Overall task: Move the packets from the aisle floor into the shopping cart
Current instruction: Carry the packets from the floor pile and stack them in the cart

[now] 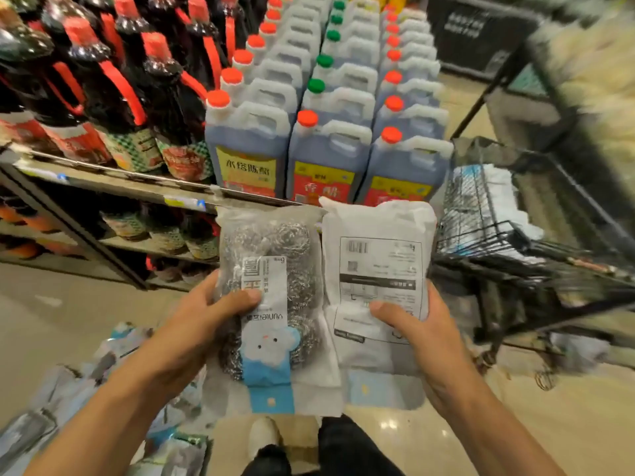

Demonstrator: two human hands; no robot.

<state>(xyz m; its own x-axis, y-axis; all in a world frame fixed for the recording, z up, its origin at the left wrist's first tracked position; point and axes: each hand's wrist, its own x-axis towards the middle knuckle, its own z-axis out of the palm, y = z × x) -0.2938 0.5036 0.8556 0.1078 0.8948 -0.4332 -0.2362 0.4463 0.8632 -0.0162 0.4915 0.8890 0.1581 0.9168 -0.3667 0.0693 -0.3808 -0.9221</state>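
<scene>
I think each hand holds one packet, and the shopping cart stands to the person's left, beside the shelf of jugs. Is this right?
Not quite. The left hand and right hand each hold one packet, but the shopping cart stands to the person's right, beside the shelf of jugs. The head view shows this.

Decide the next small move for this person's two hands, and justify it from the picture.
Probably swing both packets rightward over the cart and drop them in: the left hand grips the scourer packet, the right hand the white packet, and the cart stands right.
</scene>
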